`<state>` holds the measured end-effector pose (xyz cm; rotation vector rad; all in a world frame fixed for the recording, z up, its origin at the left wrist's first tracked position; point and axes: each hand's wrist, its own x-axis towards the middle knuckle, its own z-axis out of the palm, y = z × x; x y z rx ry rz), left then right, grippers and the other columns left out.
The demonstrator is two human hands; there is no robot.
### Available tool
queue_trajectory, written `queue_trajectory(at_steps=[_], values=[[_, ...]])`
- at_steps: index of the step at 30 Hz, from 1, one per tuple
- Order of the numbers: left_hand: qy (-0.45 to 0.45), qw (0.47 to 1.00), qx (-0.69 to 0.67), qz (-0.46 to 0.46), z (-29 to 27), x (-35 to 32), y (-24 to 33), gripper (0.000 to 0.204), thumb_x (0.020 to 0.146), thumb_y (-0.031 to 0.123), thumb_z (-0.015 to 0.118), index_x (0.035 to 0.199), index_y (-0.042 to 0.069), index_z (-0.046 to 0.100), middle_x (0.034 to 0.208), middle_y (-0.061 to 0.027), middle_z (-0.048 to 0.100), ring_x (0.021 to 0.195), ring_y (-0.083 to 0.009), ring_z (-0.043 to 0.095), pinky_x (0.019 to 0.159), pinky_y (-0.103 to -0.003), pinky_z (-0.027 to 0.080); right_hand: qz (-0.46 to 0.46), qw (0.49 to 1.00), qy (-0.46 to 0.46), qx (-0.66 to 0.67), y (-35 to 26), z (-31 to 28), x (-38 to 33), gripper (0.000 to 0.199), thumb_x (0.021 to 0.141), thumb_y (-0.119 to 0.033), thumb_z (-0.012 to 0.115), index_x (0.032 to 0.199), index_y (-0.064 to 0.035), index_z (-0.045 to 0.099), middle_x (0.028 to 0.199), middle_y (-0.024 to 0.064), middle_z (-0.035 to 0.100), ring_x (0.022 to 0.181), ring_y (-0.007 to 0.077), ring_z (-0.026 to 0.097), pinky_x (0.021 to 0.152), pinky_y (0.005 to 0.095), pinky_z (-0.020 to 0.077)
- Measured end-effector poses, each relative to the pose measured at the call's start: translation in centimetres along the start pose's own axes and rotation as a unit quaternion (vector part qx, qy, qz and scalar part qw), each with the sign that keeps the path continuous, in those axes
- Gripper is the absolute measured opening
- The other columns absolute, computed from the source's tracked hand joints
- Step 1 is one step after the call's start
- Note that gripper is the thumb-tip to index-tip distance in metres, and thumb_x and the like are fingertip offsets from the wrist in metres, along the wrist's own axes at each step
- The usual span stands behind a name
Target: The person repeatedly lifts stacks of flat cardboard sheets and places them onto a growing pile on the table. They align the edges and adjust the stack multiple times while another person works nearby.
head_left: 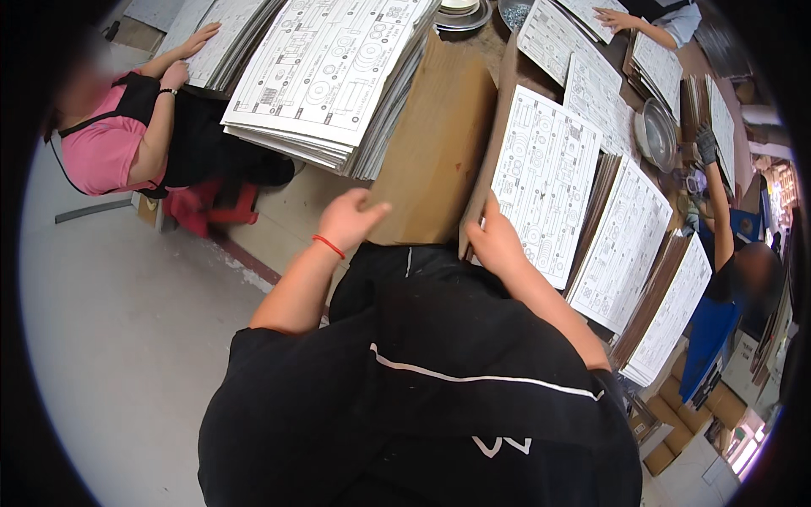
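In front of me lies a long brown cardboard piece (439,139), its right side rising as an upright edge. My right hand (497,241) pinches the near end of that raised edge, thumb on one side and fingers on the other. At the cardboard's near left edge is my left hand (351,221), a red cord on its wrist. Its thumb and forefinger stand apart, and nothing shows between them; the other fingers are partly hidden. A stack of printed sheets (325,68) with part drawings rises to the left of the cardboard. Another printed sheet (545,182) lies beside my right hand.
Several more stacks of printed boards (621,245) line the right. Metal bowls (657,135) stand among them and at the far edge. A person in pink (106,152) works at far left, hands on a stack. Another person's gloved hand (706,145) and a sleeved arm (680,24) reach in.
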<state>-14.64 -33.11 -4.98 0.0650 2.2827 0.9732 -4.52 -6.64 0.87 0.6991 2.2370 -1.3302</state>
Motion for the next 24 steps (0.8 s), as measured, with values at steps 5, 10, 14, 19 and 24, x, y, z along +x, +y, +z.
queue_trajectory(at_steps=[5,10,14,19,24], values=[[-0.097,0.991,-0.028,0.085,3.9,-0.8,6.2,0.088,0.082,0.048,0.081,0.145,-0.004,0.047,0.133,-0.0247,0.060,0.124,-0.0347,0.060,0.105,-0.039,0.048,-0.020,0.998,0.010,-0.061,0.3,1.3,2.2,0.090,0.092,-0.036,0.058,0.157,0.0113,0.016,0.132,0.0380,0.058,0.118,0.0463,0.062,0.101,0.0427,0.0499],[-0.140,0.955,-0.222,0.141,7.3,3.0,4.1,0.101,0.082,0.042,0.084,0.156,0.000,0.031,0.145,-0.0295,0.046,0.136,-0.0392,0.048,0.113,-0.043,0.040,-0.034,0.984,-0.072,0.160,4.7,2.0,4.2,0.093,0.098,-0.045,0.057,0.159,0.0092,0.013,0.151,0.0337,0.045,0.143,0.0373,0.044,0.118,0.0358,0.0332],[-0.091,0.970,-0.144,0.173,6.2,-0.1,4.6,0.098,0.083,0.042,0.083,0.156,0.002,0.032,0.145,-0.0295,0.047,0.136,-0.0386,0.048,0.114,-0.044,0.040,-0.035,0.980,-0.132,0.146,4.1,1.6,1.9,0.090,0.099,-0.048,0.057,0.158,0.0093,0.021,0.151,0.0337,0.045,0.143,0.0389,0.045,0.117,0.0369,0.0340],[-0.079,0.968,-0.212,0.107,5.5,0.4,3.8,0.097,0.084,0.035,0.083,0.156,-0.002,0.031,0.145,-0.0248,0.049,0.135,-0.0330,0.048,0.113,-0.041,0.041,-0.006,0.987,-0.134,0.089,4.1,2.7,1.7,0.090,0.095,-0.055,0.061,0.152,0.0104,0.036,0.146,0.0322,0.051,0.137,0.0395,0.051,0.113,0.0391,0.0396],[-0.035,0.981,-0.119,0.147,6.2,-0.2,4.1,0.103,0.083,0.026,0.086,0.158,-0.003,0.022,0.148,-0.0176,0.048,0.133,-0.0253,0.050,0.112,-0.037,0.041,-0.003,0.978,-0.204,0.046,3.7,1.4,0.9,0.089,0.091,-0.053,0.069,0.149,0.0084,0.041,0.141,0.0287,0.057,0.131,0.0366,0.057,0.110,0.0377,0.0431]])
